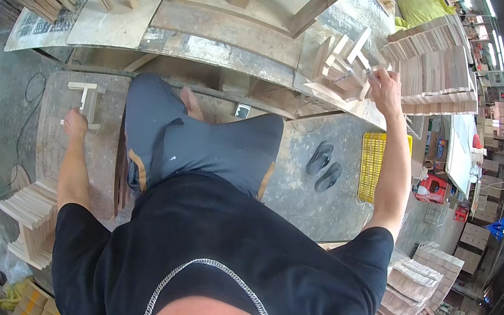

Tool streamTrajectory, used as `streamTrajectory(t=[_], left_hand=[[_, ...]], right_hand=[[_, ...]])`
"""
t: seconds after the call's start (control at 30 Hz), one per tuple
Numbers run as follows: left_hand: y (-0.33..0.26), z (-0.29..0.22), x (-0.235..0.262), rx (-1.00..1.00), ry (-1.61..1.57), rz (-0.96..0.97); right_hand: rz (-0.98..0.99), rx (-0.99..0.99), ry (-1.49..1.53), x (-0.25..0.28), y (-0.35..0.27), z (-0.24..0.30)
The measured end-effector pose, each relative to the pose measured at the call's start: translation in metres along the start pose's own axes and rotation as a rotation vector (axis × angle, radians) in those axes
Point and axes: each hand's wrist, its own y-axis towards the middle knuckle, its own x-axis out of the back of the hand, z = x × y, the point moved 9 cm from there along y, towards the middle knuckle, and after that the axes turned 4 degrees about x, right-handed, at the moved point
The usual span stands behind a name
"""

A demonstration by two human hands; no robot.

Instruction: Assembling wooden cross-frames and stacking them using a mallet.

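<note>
Half-hiding wooden pieces [85,95], both hands [76,124]

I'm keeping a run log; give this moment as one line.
left hand: at wooden frame | right hand: at light wooden pieces, beside stacked boards | sandals: on floor

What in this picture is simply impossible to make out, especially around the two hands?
All in the head view:
- Left hand: its own back hides the fingertips, so its grip on the small wooden frame is unclear.
- Right hand: too small to tell what its fingers hold.
- Yellow basket: partly covered by the right forearm.
- Large wooden assembly: cut off by the top edge.
</note>
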Motion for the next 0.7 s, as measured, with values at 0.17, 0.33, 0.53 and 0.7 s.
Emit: streamTrajectory(t=[0.17, 0.33, 0.53, 0.7], left_hand=[[0.013, 0.062, -0.001, -0.158, -0.094, -0.216], [-0.047, 0.112, 0.071, 0.21, -0.91, -0.622], [-0.265, -0.059, 0.269, -0.675, -1.018, -0.55], [-0.339, -0.222, 0.292, -1.147, -1.068, 0.073]], right_hand=[[-0.416, -0.108, 0.074, 0.042, -0.075, 0.11], [-0.132, -0.022, 0.535, 0.002, -0.079, 0.249], [-0.067, -0.04, 1.122, -0.094, -0.019, 0.325], [-0.09, -0.044, 1.551, -0.085, -0.035, 0.329]])
